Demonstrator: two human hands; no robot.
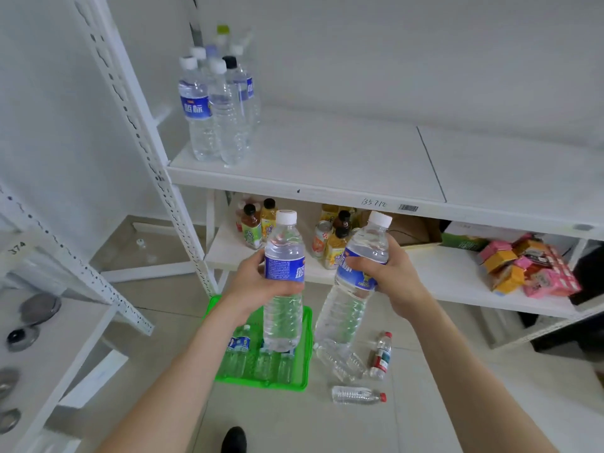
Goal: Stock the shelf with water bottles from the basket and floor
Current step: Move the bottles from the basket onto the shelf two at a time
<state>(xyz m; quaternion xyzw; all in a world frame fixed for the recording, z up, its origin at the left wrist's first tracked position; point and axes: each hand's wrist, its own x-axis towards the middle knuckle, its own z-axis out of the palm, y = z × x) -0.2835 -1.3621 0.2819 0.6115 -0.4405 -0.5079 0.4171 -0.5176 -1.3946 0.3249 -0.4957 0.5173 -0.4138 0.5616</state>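
My left hand (251, 282) grips an upright blue-labelled water bottle (283, 308) round its label. My right hand (389, 273) grips a second blue-labelled bottle (351, 302), tilted with its white cap up to the right. Both are held in front of the white shelf (327, 178), below its top board. Several water bottles (215, 106) stand at that board's left end. Down on the floor a green basket (304, 354) holds several more bottles. Three small bottles lie on the tiles beside it, two of them (380, 356) (358, 394) with red caps and a clear one (340, 359).
The lower shelf board (451, 286) carries juice bottles (258, 227), cans, a cardboard box and pink and orange packets (529, 269). A slotted white upright (170, 191) stands left of the shelf. Another rack with metal discs (39, 308) is at the far left. My shoe (233, 439) shows below.
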